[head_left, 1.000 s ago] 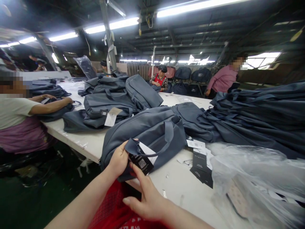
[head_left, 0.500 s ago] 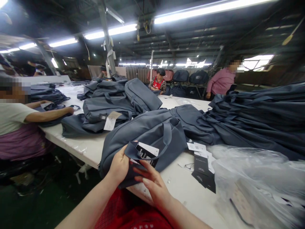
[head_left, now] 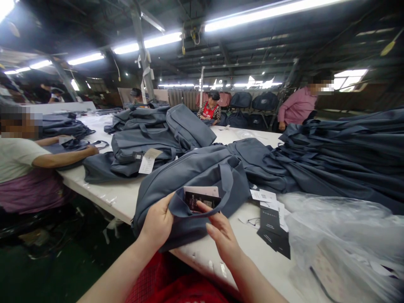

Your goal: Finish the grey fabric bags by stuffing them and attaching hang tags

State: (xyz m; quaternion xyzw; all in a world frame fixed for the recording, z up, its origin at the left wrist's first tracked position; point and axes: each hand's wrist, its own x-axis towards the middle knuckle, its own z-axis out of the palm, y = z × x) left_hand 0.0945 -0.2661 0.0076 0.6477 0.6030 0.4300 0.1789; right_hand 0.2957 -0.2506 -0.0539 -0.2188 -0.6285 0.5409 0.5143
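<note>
A dark blue-grey bag [head_left: 195, 168] lies in front of me at the table's near edge. My left hand [head_left: 159, 221] is closed around one end of its strap handle [head_left: 179, 206], thumb on top. A black hang tag [head_left: 197, 201] and a pale tag [head_left: 202, 190] show inside the handle's loop, against the bag. My right hand [head_left: 222, 235] has the handle's lower edge between index finger and thumb. That index fingertip lies over the black tag. Its other fingers are partly hidden.
More blue-grey bags [head_left: 142, 141] are heaped ahead, and a tall stack [head_left: 347, 155] stands at right. Black and white tags [head_left: 269, 219] lie on the white table [head_left: 243, 248] beside clear plastic bags [head_left: 341, 235]. A co-worker [head_left: 22, 160] handles a bag at left; others are farther back.
My right hand has moved up from below the handle and now reaches into its loop. The tags have turned flatter, and the handle's loop has widened.
</note>
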